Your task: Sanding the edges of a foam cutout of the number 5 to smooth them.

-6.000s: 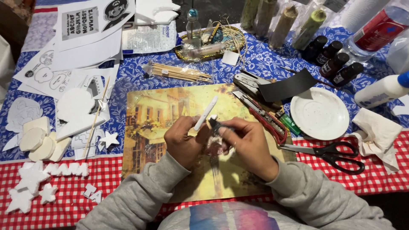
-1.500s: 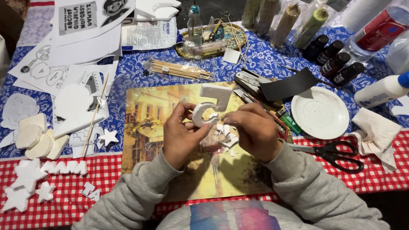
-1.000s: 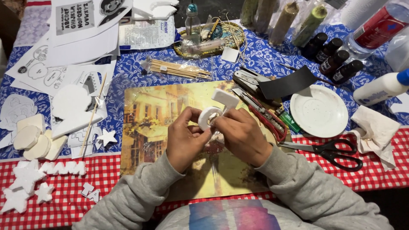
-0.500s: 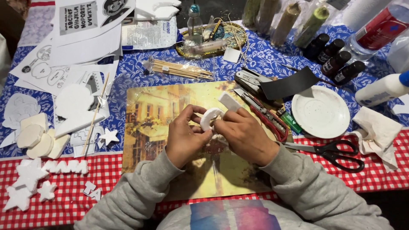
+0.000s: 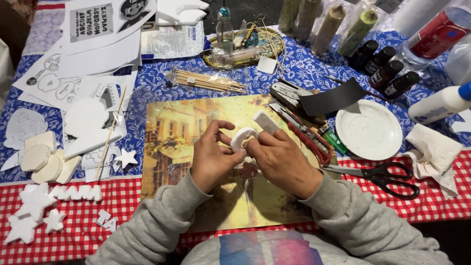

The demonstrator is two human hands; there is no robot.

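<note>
The left hand [image 5: 212, 156] and the right hand [image 5: 280, 159] meet over the middle of a picture mat [image 5: 171, 142], and between them sits a small white foam ring [image 5: 242, 138]. The left grip is closed on the ring's near edge, thumb and fingers pinching it from the left. The right grip is clamped on a white foam block [image 5: 265, 121] that sticks up past its fingertips, with its lower end against the ring. The ring looks matte and slightly grainy; its lower part is hidden behind the fingers, so its full shape cannot be made out.

Both wrists come out of grey knit sleeves [image 5: 162, 221]. The mat is glossy and printed with a yellowish street scene, and it lies on a tabletop [image 5: 441, 206] covered in red-checked cloth near the person and blue flowered cloth farther off.

To the right of the hands lie a red-handled craft knife [image 5: 309, 140], black-handled scissors [image 5: 380, 172], a round white plate [image 5: 369, 129] and a crumpled paper tissue [image 5: 434, 154]. To the left are white foam stars [image 5: 29, 211], rounded foam pieces [image 5: 41, 157] and printed paper sheets [image 5: 88, 54]. A bundle of thin wooden sticks [image 5: 208, 81] lies beyond the mat. Bottles at the top edge are cut off by the frame.
</note>
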